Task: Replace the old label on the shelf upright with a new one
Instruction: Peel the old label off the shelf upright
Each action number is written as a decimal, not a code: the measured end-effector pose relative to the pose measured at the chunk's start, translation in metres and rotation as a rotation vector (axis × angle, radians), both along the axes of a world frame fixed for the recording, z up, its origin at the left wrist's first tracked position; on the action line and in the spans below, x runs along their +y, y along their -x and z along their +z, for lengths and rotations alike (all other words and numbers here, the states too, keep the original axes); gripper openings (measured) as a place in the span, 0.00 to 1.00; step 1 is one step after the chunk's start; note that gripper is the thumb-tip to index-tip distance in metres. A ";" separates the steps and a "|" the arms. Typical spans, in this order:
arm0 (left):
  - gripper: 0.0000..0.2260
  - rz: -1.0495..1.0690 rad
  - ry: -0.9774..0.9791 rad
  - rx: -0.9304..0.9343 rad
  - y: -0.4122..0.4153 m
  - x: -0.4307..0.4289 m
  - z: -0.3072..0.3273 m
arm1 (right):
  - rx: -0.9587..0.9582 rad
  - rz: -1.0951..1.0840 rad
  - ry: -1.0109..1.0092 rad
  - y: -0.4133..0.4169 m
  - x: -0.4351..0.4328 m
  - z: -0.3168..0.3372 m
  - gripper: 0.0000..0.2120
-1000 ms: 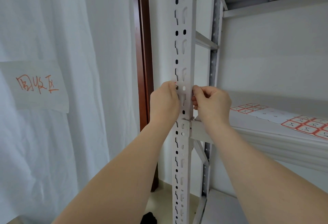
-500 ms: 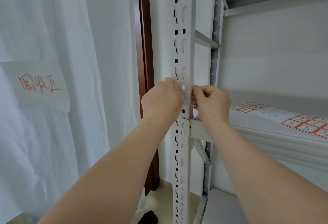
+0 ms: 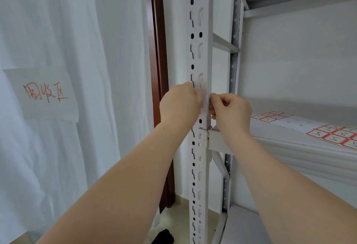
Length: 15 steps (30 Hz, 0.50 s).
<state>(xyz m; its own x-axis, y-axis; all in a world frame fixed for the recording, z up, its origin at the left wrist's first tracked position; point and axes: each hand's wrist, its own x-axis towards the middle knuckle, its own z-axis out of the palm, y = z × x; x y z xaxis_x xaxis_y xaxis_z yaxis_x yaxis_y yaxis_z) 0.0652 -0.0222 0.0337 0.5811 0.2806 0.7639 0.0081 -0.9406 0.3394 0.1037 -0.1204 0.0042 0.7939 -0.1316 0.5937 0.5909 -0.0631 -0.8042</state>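
Observation:
The white perforated shelf upright [image 3: 201, 31] runs top to bottom through the middle of the view. A pale label [image 3: 205, 98] lies across its front face just above the shelf beam; most of it is hidden by fingers. My left hand [image 3: 179, 104] is curled against the upright's left side with its fingertips on the label's left end. My right hand [image 3: 231, 108] pinches the label's right end at the upright's right edge with thumb and forefinger. A sheet of red-bordered labels [image 3: 332, 133] lies on the shelf [image 3: 289, 147] to the right.
A white curtain [image 3: 87, 31] hangs on the left with a paper note in red handwriting [image 3: 44, 95] stuck to it. A brown door frame [image 3: 157, 50] stands just behind the upright. A small black object [image 3: 164, 237] lies on the floor.
My left hand has slid right and now covers the label's red-edged left end and the hole beside it. My right hand has stayed at the right edge.

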 end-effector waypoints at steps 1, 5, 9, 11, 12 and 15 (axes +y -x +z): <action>0.16 -0.024 0.016 -0.011 0.000 0.001 0.000 | -0.003 -0.001 0.004 0.000 0.000 0.000 0.14; 0.16 -0.098 0.091 -0.028 0.000 0.005 -0.001 | -0.001 0.001 0.004 0.000 0.000 0.000 0.14; 0.13 -0.147 0.283 -0.050 0.000 0.020 -0.010 | 0.010 0.012 -0.008 0.000 0.000 0.000 0.14; 0.12 -0.192 0.366 -0.056 0.004 0.025 -0.014 | 0.015 0.016 -0.015 -0.001 0.001 0.000 0.15; 0.12 -0.219 0.385 -0.071 0.006 0.025 -0.015 | 0.014 0.016 -0.015 -0.001 0.001 0.000 0.15; 0.15 -0.240 0.311 -0.108 0.011 0.019 -0.014 | 0.018 0.018 -0.019 -0.001 0.000 0.000 0.15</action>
